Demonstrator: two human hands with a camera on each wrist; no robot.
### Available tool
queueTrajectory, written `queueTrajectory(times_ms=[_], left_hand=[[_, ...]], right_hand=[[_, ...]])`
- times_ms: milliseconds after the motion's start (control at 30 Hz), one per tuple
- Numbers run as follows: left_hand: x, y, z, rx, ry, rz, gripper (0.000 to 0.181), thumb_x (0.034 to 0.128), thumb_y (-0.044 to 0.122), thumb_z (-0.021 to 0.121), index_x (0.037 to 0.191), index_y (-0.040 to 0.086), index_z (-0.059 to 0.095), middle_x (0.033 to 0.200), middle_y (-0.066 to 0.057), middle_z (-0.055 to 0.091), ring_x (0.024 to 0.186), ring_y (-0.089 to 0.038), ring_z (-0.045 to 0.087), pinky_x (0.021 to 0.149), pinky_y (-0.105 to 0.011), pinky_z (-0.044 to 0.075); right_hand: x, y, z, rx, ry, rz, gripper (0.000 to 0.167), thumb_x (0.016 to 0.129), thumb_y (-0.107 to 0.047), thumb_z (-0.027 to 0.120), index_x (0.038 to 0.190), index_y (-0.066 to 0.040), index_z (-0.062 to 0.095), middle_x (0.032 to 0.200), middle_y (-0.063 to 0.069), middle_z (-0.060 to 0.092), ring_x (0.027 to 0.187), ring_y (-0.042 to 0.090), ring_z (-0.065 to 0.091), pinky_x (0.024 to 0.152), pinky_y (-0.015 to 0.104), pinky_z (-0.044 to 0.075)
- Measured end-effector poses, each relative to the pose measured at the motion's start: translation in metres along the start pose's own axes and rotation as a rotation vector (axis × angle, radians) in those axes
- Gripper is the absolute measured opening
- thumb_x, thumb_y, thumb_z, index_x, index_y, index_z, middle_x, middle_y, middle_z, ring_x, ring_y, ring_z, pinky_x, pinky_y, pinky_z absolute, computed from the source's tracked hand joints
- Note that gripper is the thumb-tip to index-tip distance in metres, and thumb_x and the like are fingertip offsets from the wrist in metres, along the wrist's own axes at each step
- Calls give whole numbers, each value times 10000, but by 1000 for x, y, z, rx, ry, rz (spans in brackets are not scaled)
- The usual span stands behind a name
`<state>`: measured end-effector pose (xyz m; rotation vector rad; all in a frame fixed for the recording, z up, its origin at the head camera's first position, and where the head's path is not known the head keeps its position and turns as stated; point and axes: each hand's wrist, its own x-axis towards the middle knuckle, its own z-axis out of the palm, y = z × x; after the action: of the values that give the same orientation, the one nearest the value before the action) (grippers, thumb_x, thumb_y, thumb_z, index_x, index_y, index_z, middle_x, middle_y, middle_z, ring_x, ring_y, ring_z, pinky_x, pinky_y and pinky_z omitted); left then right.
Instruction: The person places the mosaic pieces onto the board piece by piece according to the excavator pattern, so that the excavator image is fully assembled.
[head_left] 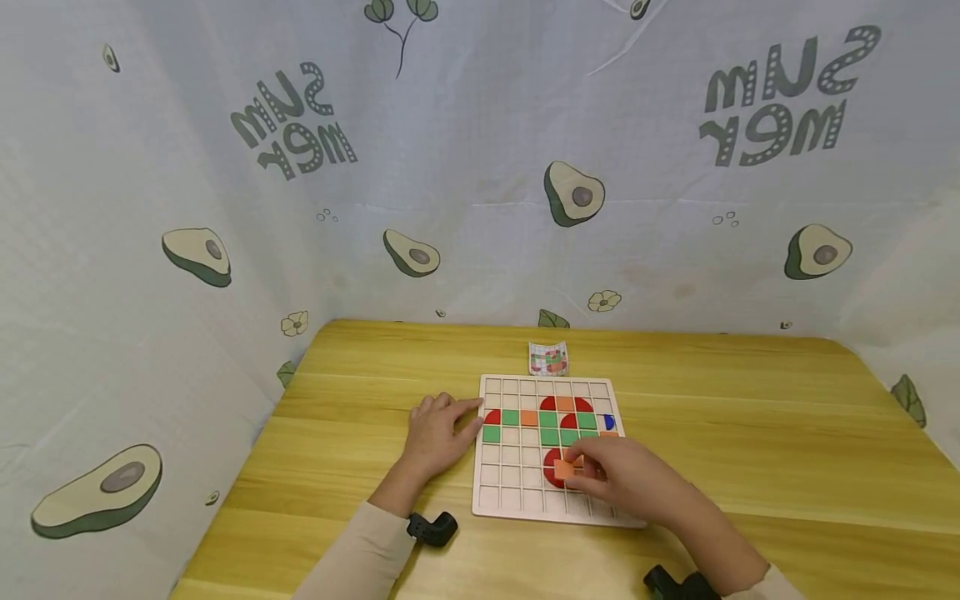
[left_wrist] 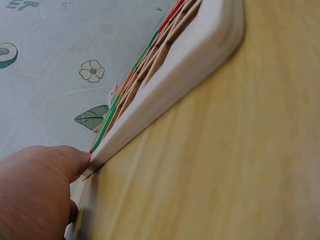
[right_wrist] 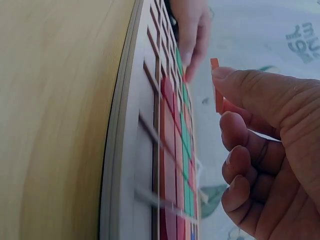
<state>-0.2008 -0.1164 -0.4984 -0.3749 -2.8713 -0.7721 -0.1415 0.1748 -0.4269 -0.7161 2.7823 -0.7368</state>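
A pale wooden grid board lies flat on the table with red, green and orange pieces in several of its cells. Between thumb and finger, my right hand pinches an orange square tile above the lower right part of the board. In the right wrist view, this orange tile is held on edge, apart from the board. Red rounded pieces sit just beneath it. My left hand rests at the board's left edge, thumb and forefinger touching it.
Behind the board stands a small curved card printed with a coloured grid pattern. A blue piece sits near the board's right edge. The wooden table meets a white curtain with avocado prints.
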Motion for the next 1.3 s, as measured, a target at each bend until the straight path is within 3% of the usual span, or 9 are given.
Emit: queueTrajectory(times_ms=[167,700,1033,1300], left_hand=[[0,0,1,3,-1,0,355,983,427,637,1310,309,708,872,49,557,790,-131,383,744,-312,257],[2,0,1,9,-19,8,359,988,446,623,1316,321,702,861,57,522,794,-135,370,753,-315,256],[4,0,1,27,-16,9,354,989,446,623,1315,333,701,853,65,519,790,-131,370,747,-311,255],[2,-3,1,24,-17,5,357,986,447,626,1314,327,702,866,57,533,797,-133,378,751,-311,260]], right_hand=[[20,-15,13,-9,-9,-36,191,931,-383,738,1001,-206,718,697,-152,500,641,-8,444,604,202,400],[68,-45,45,-56,-3,-14,196,916,-293,760,1042,-147,727,704,-110,533,637,68,475,609,253,413],[78,-45,52,-66,25,-11,165,930,-272,737,1047,-155,730,687,-100,530,628,67,472,588,259,403],[74,-42,52,-41,26,14,166,924,-267,745,1058,-169,737,688,-99,524,634,74,467,599,257,396]])
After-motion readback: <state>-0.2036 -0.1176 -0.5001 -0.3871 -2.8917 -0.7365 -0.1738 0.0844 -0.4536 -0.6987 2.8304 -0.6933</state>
